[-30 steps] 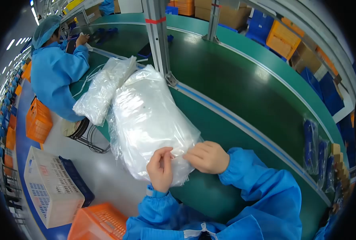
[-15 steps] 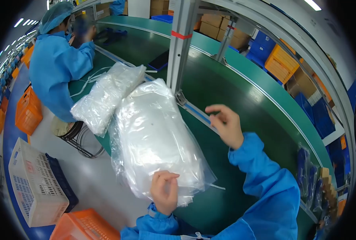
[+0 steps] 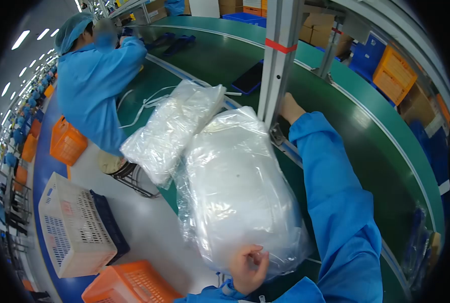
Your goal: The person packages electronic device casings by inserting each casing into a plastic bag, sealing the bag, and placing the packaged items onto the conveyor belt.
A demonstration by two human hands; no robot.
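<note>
My left hand (image 3: pixel 247 266) rests at the near edge of a large stack of clear plastic bags (image 3: pixel 237 189), its fingers loosely curled, thumb and forefinger apart, with nothing seen in them. My right hand (image 3: pixel 290 108) reaches over the conveyor, just beside and partly behind the metal post (image 3: pixel 279 68). The post hides its fingers. Beyond the post lies a dark blue flat item (image 3: pixel 248 77) on the belt. A smaller bundle of clear bags (image 3: pixel 177 131) overlaps the upper left of the stack.
A green conveyor belt (image 3: pixel 359 151) runs past on the right. A co-worker in a blue gown (image 3: pixel 91 86) sits at the far left. A white crate (image 3: pixel 73 227) and an orange basket (image 3: pixel 131 284) stand at the lower left. Bagged items (image 3: pixel 417 247) lie at the lower right.
My right hand has moved forward over the belt to behind the post, the arm stretching out. My left hand stays by the stack's near edge. The view has shifted left.
</note>
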